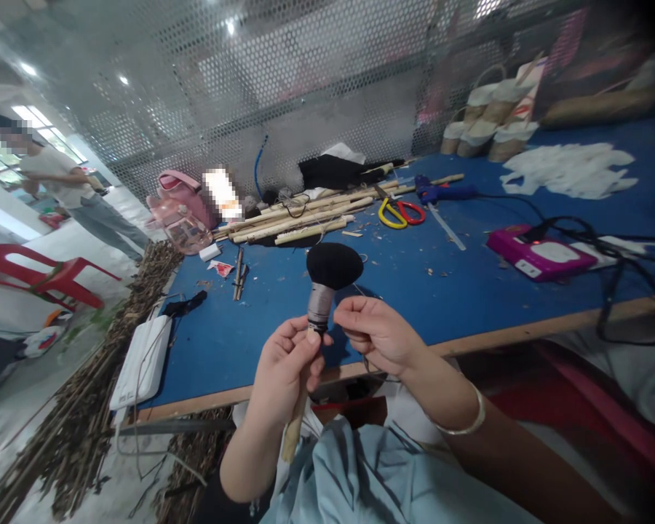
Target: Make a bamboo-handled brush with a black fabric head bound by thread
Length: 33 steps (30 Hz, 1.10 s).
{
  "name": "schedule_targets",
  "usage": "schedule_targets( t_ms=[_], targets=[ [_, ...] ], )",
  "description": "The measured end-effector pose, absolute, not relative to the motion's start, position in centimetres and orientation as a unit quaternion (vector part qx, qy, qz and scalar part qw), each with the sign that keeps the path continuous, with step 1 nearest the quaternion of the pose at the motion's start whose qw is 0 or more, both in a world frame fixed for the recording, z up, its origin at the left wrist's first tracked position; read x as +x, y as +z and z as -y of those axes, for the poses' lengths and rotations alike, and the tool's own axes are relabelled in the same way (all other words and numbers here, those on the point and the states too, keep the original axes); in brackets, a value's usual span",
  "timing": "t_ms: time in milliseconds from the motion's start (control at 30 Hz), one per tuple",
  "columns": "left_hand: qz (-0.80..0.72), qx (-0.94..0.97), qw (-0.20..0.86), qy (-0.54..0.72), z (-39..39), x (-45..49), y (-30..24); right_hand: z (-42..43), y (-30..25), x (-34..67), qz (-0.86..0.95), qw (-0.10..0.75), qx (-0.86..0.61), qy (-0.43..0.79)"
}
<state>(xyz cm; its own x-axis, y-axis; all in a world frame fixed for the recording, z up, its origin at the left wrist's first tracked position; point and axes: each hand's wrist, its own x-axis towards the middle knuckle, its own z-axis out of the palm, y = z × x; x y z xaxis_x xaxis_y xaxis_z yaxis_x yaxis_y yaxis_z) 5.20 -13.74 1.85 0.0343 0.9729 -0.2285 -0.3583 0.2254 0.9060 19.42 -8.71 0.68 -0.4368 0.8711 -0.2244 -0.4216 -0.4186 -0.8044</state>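
My left hand (292, 367) is closed around the pale wooden handle of a mallet-like stick (335, 266) and holds it tilted over the table's front edge. Its head is round, black and cloth-like. Grey thread (319, 304) is wound around the neck below the head, with a darker band at the lower end. Just to the right of the neck, my right hand (379, 331) is pinched, thumb against fingers. A thin strand hangs beneath it; the part between the fingertips is too fine to see clearly.
On the blue table (415, 291) lie wooden sticks (306, 218), scissors (401, 213), a blue glue gun (442, 191), a magenta power strip (540, 252) with cables, and a white power bank (142, 356). White cloth (570, 169) lies at right. A person (68, 178) stands beyond a red chair (44, 269).
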Motion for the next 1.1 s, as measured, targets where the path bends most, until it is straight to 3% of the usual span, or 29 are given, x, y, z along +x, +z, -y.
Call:
schedule_targets(
  t_ms=[233, 400, 467, 567, 733, 800, 967, 1100],
  targets=[
    [-0.396, 0.289, 0.71, 0.506, 13.9, 4.7, 2.0, 8.3, 0.1, 19.0, 0.408, 0.454, -0.322, 0.724],
    [-0.368, 0.331, 0.763, 0.416, 13.4, 4.3, 0.8, 8.1, -0.3, 19.2, 0.413, 0.377, -0.263, 0.786],
    [-0.439, 0.392, 0.702, 0.401, 13.5, 4.4, 0.5, 8.1, -0.4, 19.1, 0.427, 0.375, -0.278, 0.774],
    [-0.565, 0.484, 0.516, 0.425, 14.1, 4.9, 0.4, 8.0, -0.4, 18.5, 0.446, 0.426, -0.31, 0.724],
    [-0.595, 0.556, 0.341, 0.47, 14.2, 5.9, -0.1, 8.0, -0.2, 17.8, 0.457, 0.442, -0.34, 0.693],
    [-0.578, 0.533, 0.365, 0.498, 13.8, 6.0, -0.3, 8.0, 0.1, 18.1, 0.479, 0.427, -0.359, 0.678],
    [-0.508, 0.4, 0.565, 0.513, 13.3, 5.2, 0.5, 8.0, 1.0, 19.6, 0.545, 0.369, -0.326, 0.679],
    [-0.447, 0.346, 0.656, 0.499, 13.5, 4.7, 1.4, 8.1, 1.6, 20.2, 0.54, 0.411, -0.325, 0.659]
  ],
)
